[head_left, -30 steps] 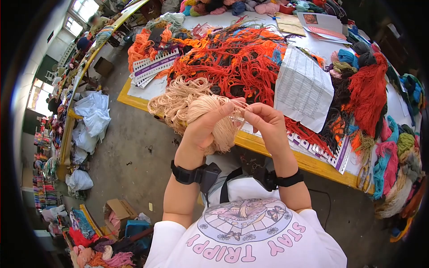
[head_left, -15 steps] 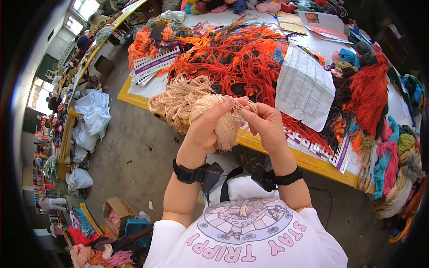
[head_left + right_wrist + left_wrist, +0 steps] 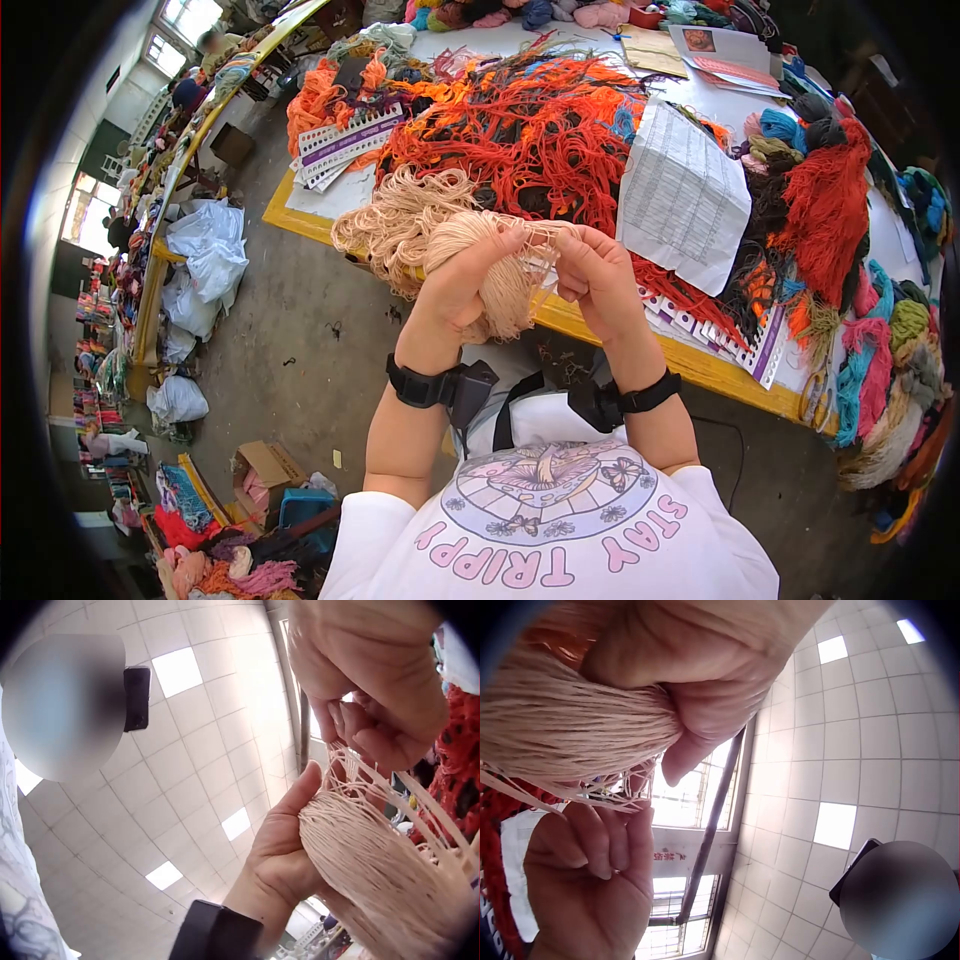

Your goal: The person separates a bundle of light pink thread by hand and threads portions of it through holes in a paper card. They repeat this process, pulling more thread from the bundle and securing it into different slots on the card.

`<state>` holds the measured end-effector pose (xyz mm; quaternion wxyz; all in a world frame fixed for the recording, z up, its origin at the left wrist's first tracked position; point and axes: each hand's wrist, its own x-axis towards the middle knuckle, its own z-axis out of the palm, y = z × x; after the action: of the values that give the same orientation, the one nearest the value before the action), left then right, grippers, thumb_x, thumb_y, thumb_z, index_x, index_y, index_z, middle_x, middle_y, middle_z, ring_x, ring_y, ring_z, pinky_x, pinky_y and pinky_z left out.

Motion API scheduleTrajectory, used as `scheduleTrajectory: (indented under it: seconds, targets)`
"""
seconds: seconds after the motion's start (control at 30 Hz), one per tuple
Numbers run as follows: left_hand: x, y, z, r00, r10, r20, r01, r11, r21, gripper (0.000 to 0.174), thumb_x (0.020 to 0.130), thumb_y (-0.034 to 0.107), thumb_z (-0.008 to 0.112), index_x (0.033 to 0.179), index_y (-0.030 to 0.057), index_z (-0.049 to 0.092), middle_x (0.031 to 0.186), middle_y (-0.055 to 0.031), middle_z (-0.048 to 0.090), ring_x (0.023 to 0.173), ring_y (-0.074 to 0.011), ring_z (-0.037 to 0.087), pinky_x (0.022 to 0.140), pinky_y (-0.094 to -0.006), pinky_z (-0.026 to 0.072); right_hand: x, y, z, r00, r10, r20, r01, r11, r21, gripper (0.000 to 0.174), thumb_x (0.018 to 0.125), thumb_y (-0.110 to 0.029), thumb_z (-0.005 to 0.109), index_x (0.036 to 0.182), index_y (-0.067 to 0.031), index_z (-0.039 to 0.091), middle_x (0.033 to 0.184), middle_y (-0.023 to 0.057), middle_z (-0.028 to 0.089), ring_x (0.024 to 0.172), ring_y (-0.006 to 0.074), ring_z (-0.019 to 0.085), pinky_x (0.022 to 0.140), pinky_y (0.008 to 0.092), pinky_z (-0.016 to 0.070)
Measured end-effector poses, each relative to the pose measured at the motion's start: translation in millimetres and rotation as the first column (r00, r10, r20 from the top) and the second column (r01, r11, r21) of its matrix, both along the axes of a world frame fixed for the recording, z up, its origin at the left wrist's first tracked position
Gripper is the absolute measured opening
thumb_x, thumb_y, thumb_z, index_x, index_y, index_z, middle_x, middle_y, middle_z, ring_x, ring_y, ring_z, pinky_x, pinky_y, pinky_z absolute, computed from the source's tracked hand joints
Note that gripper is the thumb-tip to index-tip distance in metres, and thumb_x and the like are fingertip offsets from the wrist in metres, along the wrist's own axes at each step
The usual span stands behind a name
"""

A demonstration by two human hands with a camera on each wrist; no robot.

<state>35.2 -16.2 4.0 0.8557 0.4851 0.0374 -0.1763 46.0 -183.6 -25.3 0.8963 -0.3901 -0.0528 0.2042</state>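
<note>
A thick skein of peach yarn point(image 3: 508, 295) hangs from my left hand point(image 3: 462, 288), which grips it with the thumb laid along its top. In the right wrist view, the skein point(image 3: 375, 862) fans out below that thumb. My right hand point(image 3: 600, 282) pinches several thin strands point(image 3: 349, 761) at the skein's end, between thumb and curled fingers. Those strands spread as a loose web between the two hands. More peach yarn point(image 3: 400, 215) lies in loose coils at the table's near edge, just beyond the left hand.
The table point(image 3: 690, 365) has a yellow edge. Red and orange yarn point(image 3: 540, 150) is heaped behind the hands. A printed sheet point(image 3: 685, 195) lies to the right, shade cards point(image 3: 350, 145) to the left. Scissors point(image 3: 815, 395) rest near the right corner, by hanging skeins point(image 3: 860, 370).
Both hands have shifted slightly right. The right hand has turned a little and drawn outward, and the strands between the hands now run straighter. The skein stays in the left hand.
</note>
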Motion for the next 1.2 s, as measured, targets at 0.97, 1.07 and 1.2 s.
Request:
scheduleTrajectory:
  seconds: [0.97,1.07,1.2]
  targets:
    - [-3,-4,-22,0.985,0.153,0.076,-0.162,0.977,0.139,0.023,0.086,0.018,0.056,0.103,0.0032,0.059,0.096,-0.004,0.06,0.084,-0.0119,0.058,0.071,-0.0265,0.0484,4,22,-14,0.993,-0.115,0.006,0.115,0.981,-0.157,0.014,0.078,-0.019,0.066,0.079,-0.0049,0.062,0.056,-0.0066,0.047,0.047,0.0013,0.038,0.043,0.0166,0.0294]
    - [-3,-3,-25,0.983,0.15,0.105,-0.164,0.976,0.141,0.023,0.086,0.018,0.056,0.104,0.0034,0.058,0.097,-0.0038,0.06,0.084,-0.0119,0.058,0.072,-0.0265,0.0483,4,22,-10,0.996,-0.083,-0.034,0.076,0.979,-0.187,0.015,0.078,-0.019,0.067,0.08,-0.005,0.063,0.057,-0.0064,0.049,0.047,0.001,0.038,0.043,0.0167,0.0301]
    - [-2,-2,-29,0.983,0.142,0.116,-0.157,0.979,0.133,0.024,0.086,0.018,0.057,0.105,0.0036,0.057,0.097,-0.0036,0.06,0.085,-0.0121,0.058,0.073,-0.0269,0.0481,3,25,-13,0.996,-0.067,0.051,0.079,0.952,-0.295,0.013,0.077,-0.018,0.067,0.08,-0.0058,0.064,0.059,-0.0059,0.051,0.049,0.0004,0.04,0.043,0.0165,0.03]
